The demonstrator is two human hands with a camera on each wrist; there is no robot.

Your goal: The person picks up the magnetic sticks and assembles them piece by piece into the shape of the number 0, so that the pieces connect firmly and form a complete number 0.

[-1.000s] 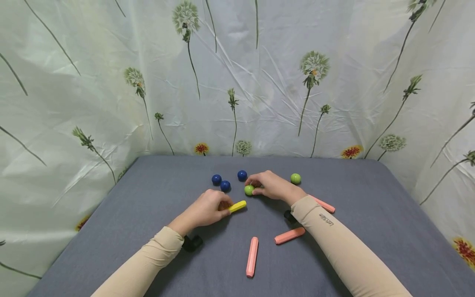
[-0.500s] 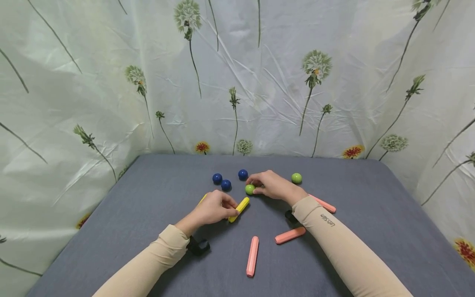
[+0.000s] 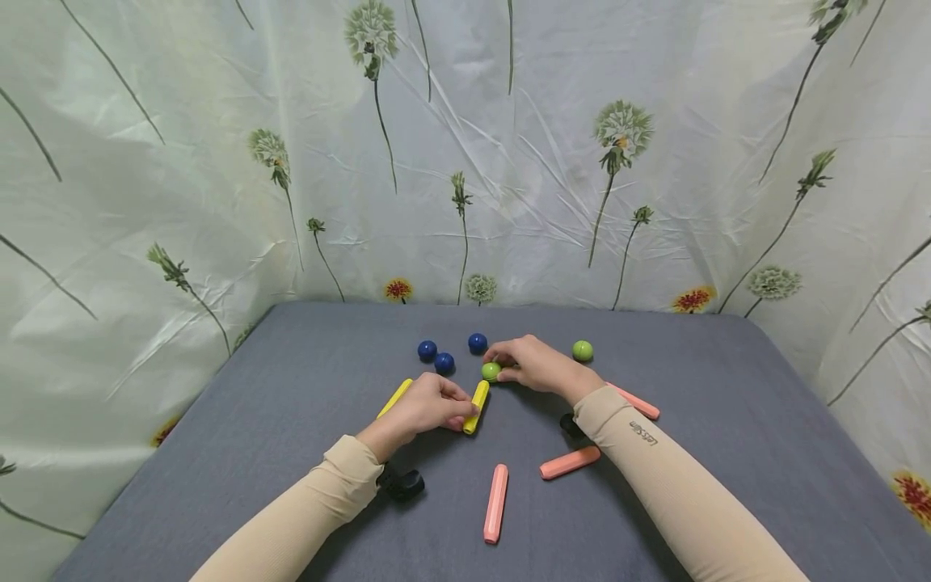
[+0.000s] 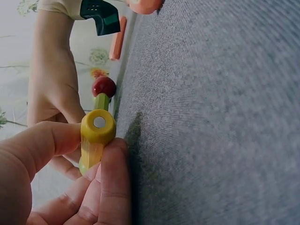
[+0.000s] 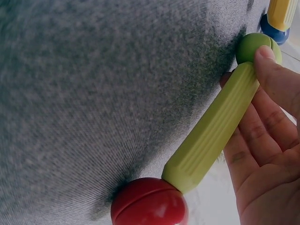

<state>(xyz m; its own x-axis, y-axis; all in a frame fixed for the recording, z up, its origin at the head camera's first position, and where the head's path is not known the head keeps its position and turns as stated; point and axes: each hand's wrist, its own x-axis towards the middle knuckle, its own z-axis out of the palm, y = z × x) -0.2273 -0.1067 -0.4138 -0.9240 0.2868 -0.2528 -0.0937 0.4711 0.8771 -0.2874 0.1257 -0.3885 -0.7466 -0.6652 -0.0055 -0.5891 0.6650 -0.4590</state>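
Note:
My left hand (image 3: 429,404) pinches a yellow ribbed rod (image 3: 477,404) between thumb and fingers. A round silvery disc shows in the rod's near end (image 4: 99,123) in the left wrist view. The far end lies close to a green ball (image 3: 490,372); whether they touch cannot be told. My right hand (image 3: 537,365) pinches that ball, its thumb on top in the right wrist view. Joined to the ball there is a green rod (image 5: 211,129), with a red ball (image 5: 150,201) at its other end. The right hand and forearm hide these two in the head view.
Several blue balls (image 3: 444,363) lie beyond the left hand. A second yellow rod (image 3: 395,398) lies partly behind it. Pink rods (image 3: 496,503) are spread over the grey cloth (image 3: 305,364) to the right and in front. Another green ball (image 3: 582,351) sits at the back right.
My left hand has moved slightly right, and its yellow rod has swung to point away toward the green ball. The second yellow rod has come into view. My right hand stays put.

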